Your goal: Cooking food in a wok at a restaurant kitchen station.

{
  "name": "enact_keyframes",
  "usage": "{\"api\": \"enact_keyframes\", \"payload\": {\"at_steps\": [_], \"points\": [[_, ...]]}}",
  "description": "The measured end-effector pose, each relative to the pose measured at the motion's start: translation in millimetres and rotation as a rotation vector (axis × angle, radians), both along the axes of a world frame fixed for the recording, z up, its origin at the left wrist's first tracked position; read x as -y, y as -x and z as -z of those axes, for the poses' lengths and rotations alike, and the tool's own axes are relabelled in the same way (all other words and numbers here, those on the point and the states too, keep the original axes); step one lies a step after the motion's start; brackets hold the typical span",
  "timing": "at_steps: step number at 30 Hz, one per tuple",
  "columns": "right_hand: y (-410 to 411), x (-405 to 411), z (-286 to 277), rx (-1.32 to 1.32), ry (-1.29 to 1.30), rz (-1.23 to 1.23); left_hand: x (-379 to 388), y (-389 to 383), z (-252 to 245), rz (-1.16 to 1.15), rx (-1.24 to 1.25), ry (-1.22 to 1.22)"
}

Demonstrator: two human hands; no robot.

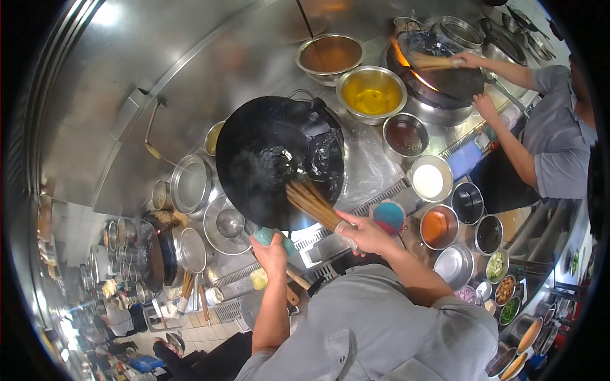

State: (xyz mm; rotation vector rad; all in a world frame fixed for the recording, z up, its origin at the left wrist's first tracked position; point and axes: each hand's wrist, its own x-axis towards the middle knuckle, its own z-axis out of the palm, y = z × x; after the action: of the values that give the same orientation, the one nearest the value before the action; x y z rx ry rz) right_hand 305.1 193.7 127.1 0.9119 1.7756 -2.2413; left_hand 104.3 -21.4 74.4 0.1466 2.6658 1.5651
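A large black wok [267,157] stands before me, its inside wet and shiny. My left hand [272,255] grips a green cloth [267,235] at the wok's near left edge; the cloth covers the rim there. In my right hand [364,233] is the bound end of a bamboo wok brush [312,202], whose bristles reach over the wok's near right side. Whether their tips touch the metal I cannot tell. A steel ladle [230,223] lies over a round strainer [214,240] left of my left hand.
Right of the wok stand bowls of yellow oil [371,95] and brownish liquid [330,54], and several sauce pots [436,226]. A co-worker [557,128] brushes another wok [448,85] beside visible flames [400,52]. Pans [190,183] and a further wok [155,257] stand left.
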Motion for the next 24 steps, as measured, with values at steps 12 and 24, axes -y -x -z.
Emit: {"api": "enact_keyframes", "payload": {"at_steps": [12, 24], "points": [[142, -74, -15, -0.440, 0.184, 0.402, -25, -48, -58, 0.214, -0.222, 0.253], [7, -67, 38, 0.266, -0.269, -0.372, 2, -41, 3, -0.036, 0.023, -0.043]]}}
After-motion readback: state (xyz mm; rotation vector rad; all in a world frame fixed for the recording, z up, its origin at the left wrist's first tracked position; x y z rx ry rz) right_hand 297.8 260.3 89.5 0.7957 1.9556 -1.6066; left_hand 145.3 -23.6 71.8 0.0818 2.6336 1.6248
